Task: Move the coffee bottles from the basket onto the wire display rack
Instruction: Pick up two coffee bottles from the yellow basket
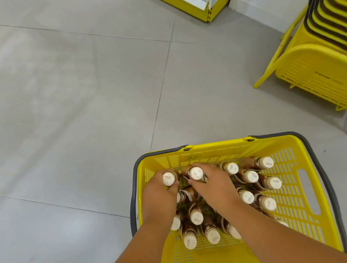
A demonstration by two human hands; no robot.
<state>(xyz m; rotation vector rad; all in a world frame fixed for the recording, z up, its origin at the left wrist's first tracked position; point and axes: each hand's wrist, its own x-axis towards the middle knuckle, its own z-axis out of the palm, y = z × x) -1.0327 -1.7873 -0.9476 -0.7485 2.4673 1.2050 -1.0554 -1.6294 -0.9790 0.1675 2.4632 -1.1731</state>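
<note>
At the lower centre of the head view, a yellow basket (291, 183) with grey handles stands on a grey tiled floor (58, 100) and holds upright coffee bottles (250, 176) with cream caps and brown bodies.

Left hand (160, 195): reaches into the basket's far left corner, fingers curled down around the neck of a bottle (170, 178) whose cap shows above the knuckles.

Right hand (214, 184): lies just beside the left, fingers wrapped round the neck of a second bottle (196, 173); its cap likewise stands clear of the grip. Both hands are thus closed, each on one bottle, and both bottles remain inside the basket.

Hidden or cut off: the fingertips of both hands are out of sight below the caps. The forearms cover several bottles at the near side, so the full count cannot be told. The basket's near rim is cut by the lower edge.

Writing: printed marks on the caps and an embossed mark on the basket's far wall are too small and blurred to read.

Surroundings: a stack of yellow baskets (323, 77) on a yellow stand at the right, cut off by the frame; a yellow-and-white shelf unit (208, 5) at top centre, its contents indistinct.
</note>
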